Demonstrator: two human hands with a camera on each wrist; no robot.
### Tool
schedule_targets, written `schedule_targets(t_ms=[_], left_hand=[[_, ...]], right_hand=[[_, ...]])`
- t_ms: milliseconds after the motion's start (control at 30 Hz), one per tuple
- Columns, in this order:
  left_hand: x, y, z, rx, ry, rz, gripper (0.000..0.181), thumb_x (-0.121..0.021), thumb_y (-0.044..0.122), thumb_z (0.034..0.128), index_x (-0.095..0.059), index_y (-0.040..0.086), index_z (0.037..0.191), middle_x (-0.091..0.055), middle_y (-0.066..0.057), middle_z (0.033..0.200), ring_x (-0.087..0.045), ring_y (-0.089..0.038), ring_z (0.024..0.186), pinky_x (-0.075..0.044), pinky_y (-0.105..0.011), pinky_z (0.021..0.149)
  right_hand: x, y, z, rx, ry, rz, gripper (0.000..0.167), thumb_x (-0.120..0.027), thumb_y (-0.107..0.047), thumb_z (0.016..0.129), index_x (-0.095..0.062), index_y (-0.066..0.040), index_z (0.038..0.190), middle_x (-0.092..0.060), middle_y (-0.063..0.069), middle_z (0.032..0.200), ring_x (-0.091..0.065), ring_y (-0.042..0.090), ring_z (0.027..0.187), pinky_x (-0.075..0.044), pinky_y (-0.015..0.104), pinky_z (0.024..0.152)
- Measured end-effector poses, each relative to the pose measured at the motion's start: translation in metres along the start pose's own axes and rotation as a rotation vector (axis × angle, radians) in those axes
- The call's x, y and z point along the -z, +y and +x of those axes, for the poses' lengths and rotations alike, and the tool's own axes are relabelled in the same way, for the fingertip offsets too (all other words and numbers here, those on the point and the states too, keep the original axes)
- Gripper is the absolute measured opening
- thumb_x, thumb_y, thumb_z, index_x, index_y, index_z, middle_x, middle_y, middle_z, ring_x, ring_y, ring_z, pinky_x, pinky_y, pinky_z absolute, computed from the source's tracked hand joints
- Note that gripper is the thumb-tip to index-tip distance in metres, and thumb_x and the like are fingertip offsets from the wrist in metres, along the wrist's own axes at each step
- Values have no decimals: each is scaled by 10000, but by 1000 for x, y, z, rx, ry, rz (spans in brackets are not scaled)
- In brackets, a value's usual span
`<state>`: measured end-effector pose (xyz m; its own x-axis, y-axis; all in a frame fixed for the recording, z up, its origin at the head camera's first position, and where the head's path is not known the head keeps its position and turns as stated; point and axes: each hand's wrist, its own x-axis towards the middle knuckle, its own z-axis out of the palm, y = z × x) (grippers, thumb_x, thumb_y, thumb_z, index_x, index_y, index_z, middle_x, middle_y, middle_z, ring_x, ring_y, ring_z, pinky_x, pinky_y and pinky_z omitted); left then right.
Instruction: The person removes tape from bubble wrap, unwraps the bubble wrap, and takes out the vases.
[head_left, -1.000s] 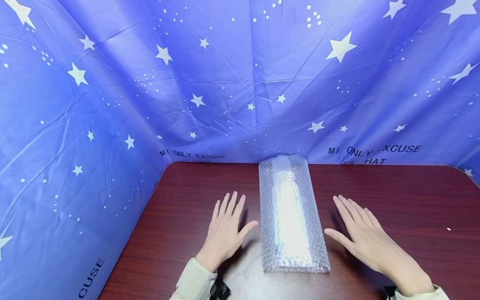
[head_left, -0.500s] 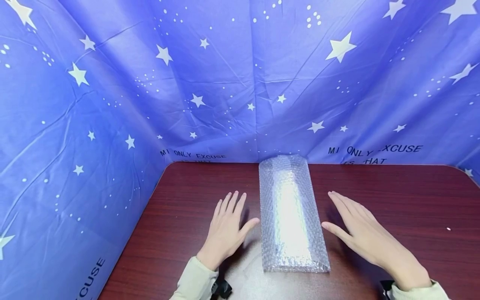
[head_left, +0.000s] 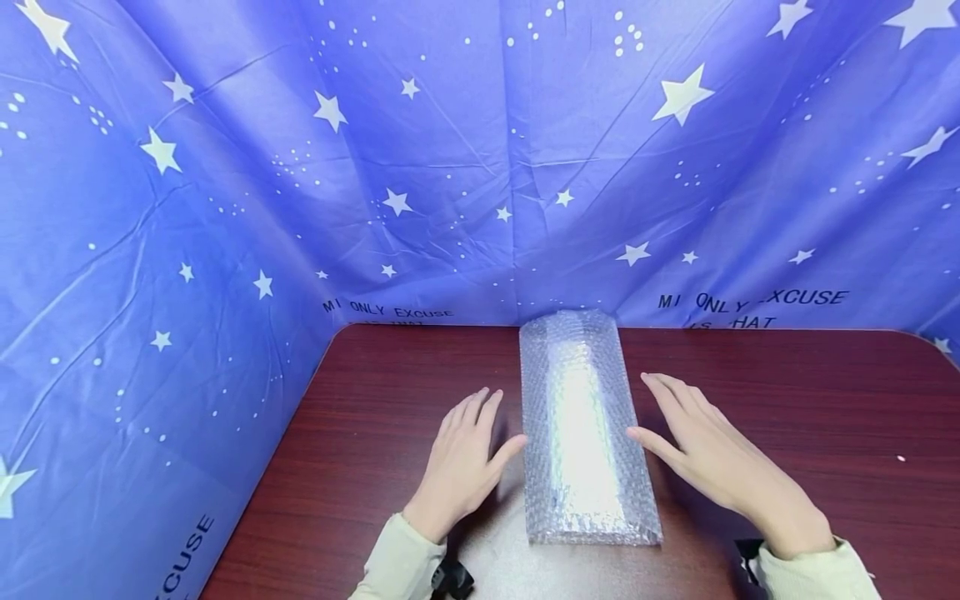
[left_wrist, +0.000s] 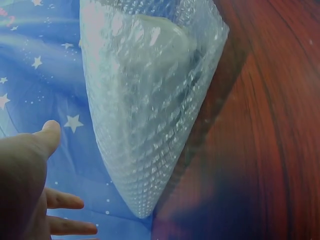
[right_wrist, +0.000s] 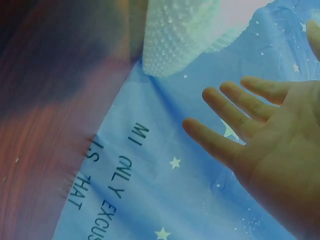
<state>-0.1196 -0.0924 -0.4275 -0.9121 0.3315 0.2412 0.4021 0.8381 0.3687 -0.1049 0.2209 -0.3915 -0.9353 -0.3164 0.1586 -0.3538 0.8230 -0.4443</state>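
Note:
A clear bubble-wrap pouch (head_left: 581,433) lies lengthwise on the dark red table, its top shiny with glare. Something pale and rounded shows through the wrap in the left wrist view, but its kind cannot be made out. My left hand (head_left: 459,467) is just left of the pouch, fingers extended, thumb close to its left edge. On the other side my right hand (head_left: 716,454) hovers with fingers straight and its thumb tip at the right edge of the pouch; whether it touches is unclear. Neither hand holds anything.
The wood-grain table (head_left: 360,417) reaches back to a blue star-printed curtain (head_left: 450,167), which also hangs along the left side. A tiny white speck (head_left: 901,458) lies on the table at the far right.
Both hands have moved inward toward the pouch, the right one farther, going left and slightly away from me. The pouch stays where it was.

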Motion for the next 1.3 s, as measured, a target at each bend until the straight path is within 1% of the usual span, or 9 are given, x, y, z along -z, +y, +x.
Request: schedule_targets(t_ms=[167,333,467,633,800,1033,1300], left_hand=[[1,7,0,-5,-1,-18,730,-436,601,989,-397,93,1511,-428,-155,1524,-393,-308,1416,-309,-483,1179],[1,14,-2,0,-17,-34,720,-419,609,993,-398,111,1512,-423,-138,1531,-392,-290,1418,-323,-475,1172],[-2,18,-3,-19,-28,-58,715,-418,610,993,-406,110,1504,-423,-133,1528,-404,-293,1408,-345,-485,1156],[-7,20,-4,-51,-49,-46,718,-383,627,996,-404,117,1500,-421,-116,1529,-411,-277,1403,-369,-476,1141],[-11,22,-4,-71,-52,-38,708,-389,621,997,-412,119,1496,-429,-106,1525,-419,-267,1399,-386,-468,1131],[-13,25,-5,-86,-91,-44,732,-333,655,994,-382,147,1518,-410,-88,1543,-405,-252,1411,-388,-471,1133],[-17,27,-6,-91,-119,-47,757,-316,682,981,-345,175,1543,-395,-92,1555,-409,-261,1410,-403,-486,1119]], right_hand=[[-2,-6,10,24,12,7,735,-540,-485,997,-326,-9,1514,-370,205,1496,-354,408,1364,-332,599,1060],[-5,-10,17,25,-2,25,719,-513,-496,1006,-361,17,1486,-391,199,1468,-368,400,1356,-345,592,1064],[-7,-12,21,23,-14,40,728,-489,-511,1011,-361,27,1485,-389,202,1477,-357,396,1369,-338,593,1074],[-14,-12,26,55,2,23,706,-491,-512,1010,-390,11,1473,-411,197,1474,-374,379,1367,-341,578,1084],[-22,-12,30,96,18,12,678,-501,-491,1012,-414,7,1464,-442,183,1456,-399,346,1356,-351,549,1099],[-28,-13,32,96,14,14,661,-503,-464,1019,-422,20,1462,-458,195,1441,-414,360,1341,-374,561,1086],[-32,-12,34,132,20,-1,611,-516,-432,1022,-470,23,1427,-466,182,1421,-430,351,1318,-409,558,1058]])
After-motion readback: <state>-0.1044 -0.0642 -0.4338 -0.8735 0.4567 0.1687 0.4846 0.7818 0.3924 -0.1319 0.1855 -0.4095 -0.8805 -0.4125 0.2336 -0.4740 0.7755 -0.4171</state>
